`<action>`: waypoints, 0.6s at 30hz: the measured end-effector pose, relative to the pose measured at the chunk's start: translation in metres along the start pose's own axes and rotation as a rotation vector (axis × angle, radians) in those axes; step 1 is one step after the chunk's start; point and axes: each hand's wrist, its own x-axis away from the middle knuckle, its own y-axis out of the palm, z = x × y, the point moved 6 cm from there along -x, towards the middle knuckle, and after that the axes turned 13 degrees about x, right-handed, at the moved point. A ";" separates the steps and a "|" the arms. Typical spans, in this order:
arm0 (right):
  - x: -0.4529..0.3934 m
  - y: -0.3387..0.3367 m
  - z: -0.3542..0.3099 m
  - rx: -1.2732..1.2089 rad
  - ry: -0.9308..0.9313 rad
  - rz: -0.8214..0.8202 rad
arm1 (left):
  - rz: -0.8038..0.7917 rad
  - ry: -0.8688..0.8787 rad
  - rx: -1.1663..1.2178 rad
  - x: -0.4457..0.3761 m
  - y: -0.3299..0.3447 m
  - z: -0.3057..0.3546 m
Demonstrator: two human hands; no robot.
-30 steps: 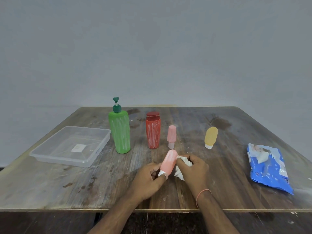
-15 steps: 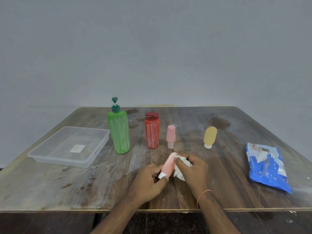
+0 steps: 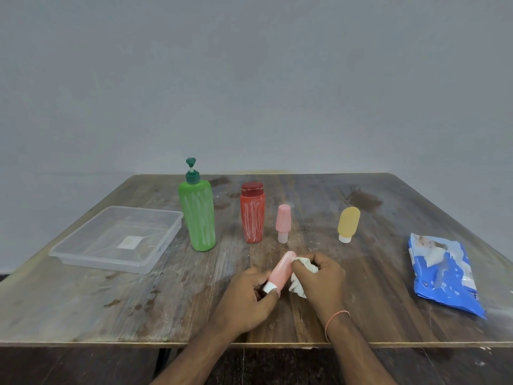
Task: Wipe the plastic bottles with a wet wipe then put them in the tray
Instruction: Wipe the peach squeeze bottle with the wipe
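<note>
No readable writing anywhere; the blue wipes pack (image 3: 445, 273) well right of the right hand showed only a blurred picture and white print, and the tray's label was illegible.

Left hand (image 3: 247, 297) clenched round the white cap end of the pink bottle (image 3: 281, 269), pinching it just above the bench (image 3: 111, 295). Bottle's long axis tilted: cap low and toward the person, rounded base up and away, leaning slightly right. Smooth matte plastic, soft tube shape.

Right hand (image 3: 322, 276) gripped a crumpled white wet wipe (image 3: 301, 279), pressed against the bottle's upper right side, fingers curled over its tip.

Beyond the hands, upright in a row: small pink bottle (image 3: 283, 220) standing on its cap, red bottle (image 3: 252, 215) with a flip cap and white streaks, green pump bottle (image 3: 197, 212) also streaked white. Yellow bottle (image 3: 348, 225) stood cap-down, ahead and right of the right hand.

Clear plastic tray (image 3: 91, 257), shallow and rectangular, sat well left of the left hand, nothing but the label inside. Bench was worn, stained wood.
</note>
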 end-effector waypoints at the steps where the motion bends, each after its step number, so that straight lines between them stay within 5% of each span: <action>1: -0.001 -0.001 -0.001 -0.002 0.004 0.023 | -0.001 -0.001 -0.002 0.000 0.000 0.000; 6: 0.004 -0.001 -0.014 -0.092 -0.142 -0.060 | -0.014 0.018 -0.003 0.000 0.002 0.002; 11: 0.000 -0.001 -0.002 -0.014 -0.021 0.018 | -0.013 0.019 -0.012 0.001 0.001 0.004; 18: 0.007 0.003 -0.017 -0.128 -0.212 -0.086 | -0.002 0.069 -0.009 -0.001 0.001 0.004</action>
